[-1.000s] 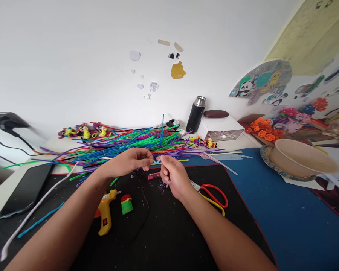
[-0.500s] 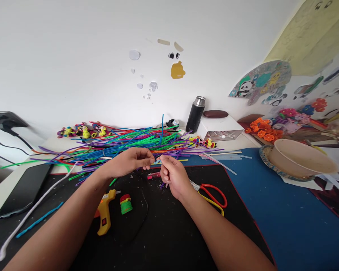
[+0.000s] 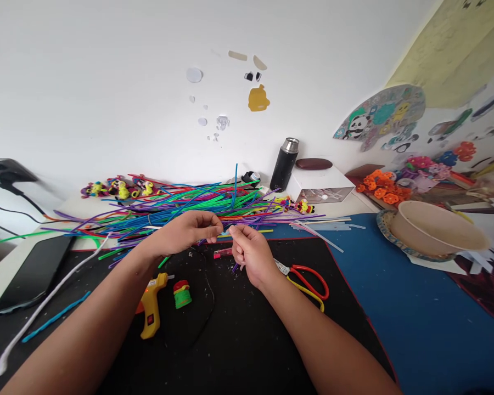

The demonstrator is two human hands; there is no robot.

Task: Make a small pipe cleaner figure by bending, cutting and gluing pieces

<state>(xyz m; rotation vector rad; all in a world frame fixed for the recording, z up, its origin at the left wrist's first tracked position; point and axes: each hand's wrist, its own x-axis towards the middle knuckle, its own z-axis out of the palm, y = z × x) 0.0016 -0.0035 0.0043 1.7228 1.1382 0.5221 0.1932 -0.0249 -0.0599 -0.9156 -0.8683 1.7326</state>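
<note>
A black flask point(image 3: 284, 167) stands beside a box point(image 3: 326, 176) — 1 case point(image 3: 314, 164) atop.

L hand point(image 3: 189, 229) nr R hand point(image 3: 253, 255) (fingers point(image 3: 208, 232) curled)

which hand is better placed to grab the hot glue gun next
Probably the left hand: the hot glue gun lies nearer it, on its own side, while the right hand is closer to the scissors.

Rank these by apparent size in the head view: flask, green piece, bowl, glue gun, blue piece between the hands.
1. Bowl
2. Flask and glue gun: too close to rank, the gun being nearer the camera
3. Green piece
4. Blue piece, as far as it shows
</note>
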